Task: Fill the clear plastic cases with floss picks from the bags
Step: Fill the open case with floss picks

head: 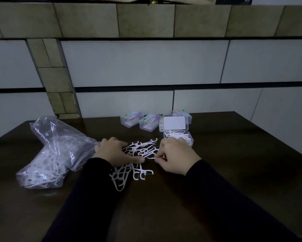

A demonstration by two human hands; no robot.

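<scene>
A loose pile of white floss picks point(139, 151) lies on the dark table between my hands. My left hand point(114, 151) rests flat on the pile's left side, fingers spread. My right hand point(174, 157) pinches one floss pick at the pile's right edge with thumb and fingertips. Just behind that hand sits an open clear case point(179, 137) holding several picks, its lid point(175, 123) tipped back. Three shut clear cases with coloured labels point(132, 118) point(150, 121) point(182, 113) stand in a row behind. Two clear plastic bags of picks point(54, 151) lie at the left.
The dark wooden table point(234, 163) runs right up to a tiled wall point(146, 67); its right edge falls away near the far right. The bags take up the left part of the tabletop. My dark sleeves cross the front of the table.
</scene>
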